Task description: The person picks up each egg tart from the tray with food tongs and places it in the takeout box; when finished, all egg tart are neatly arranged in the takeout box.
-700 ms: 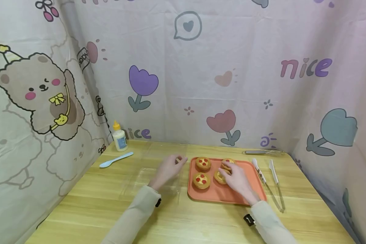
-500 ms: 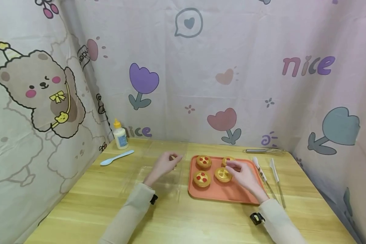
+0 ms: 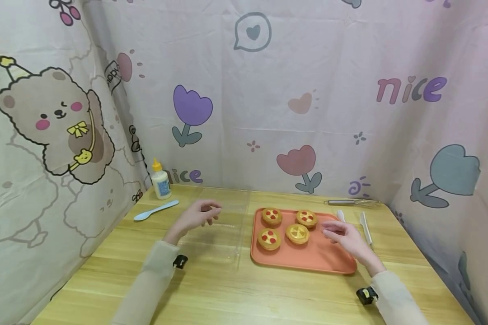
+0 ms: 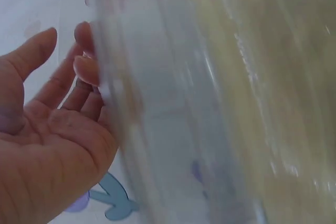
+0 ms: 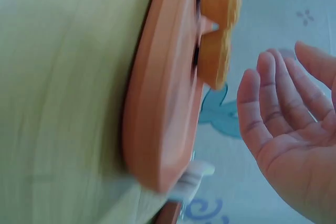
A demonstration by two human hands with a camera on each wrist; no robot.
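My left hand (image 3: pixel 199 214), fingers loosely bent and holding nothing, hovers over a clear plastic container (image 3: pixel 227 246). In the left wrist view the container's transparent wall (image 4: pixel 168 98) stands beside the fingers, part of which show through it or are hidden. My right hand (image 3: pixel 345 239) hangs above the right side of an orange tray (image 3: pixel 305 263), holding nothing. To its left, on the tray, sit a yellow-topped tart (image 3: pixel 297 234) and three tarts with red pieces on top, the nearest being the front-left tart (image 3: pixel 269 239). In the right wrist view the palm (image 5: pixel 304 156) is apart from the tarts.
Tongs (image 3: pixel 366 228) lie right of the tray, partly hidden by my right hand. A whisk (image 3: pixel 345 202) lies along the back edge. At the back left stand a glue bottle (image 3: pixel 161 184) and a light-blue spoon (image 3: pixel 156 210) lying flat. A printed curtain (image 3: pixel 244 99) borders the table.
My left hand has moved left, away from the tray. My right hand has drawn back to the right from the tarts, uncovering the back-right one. The tarts stay in place.
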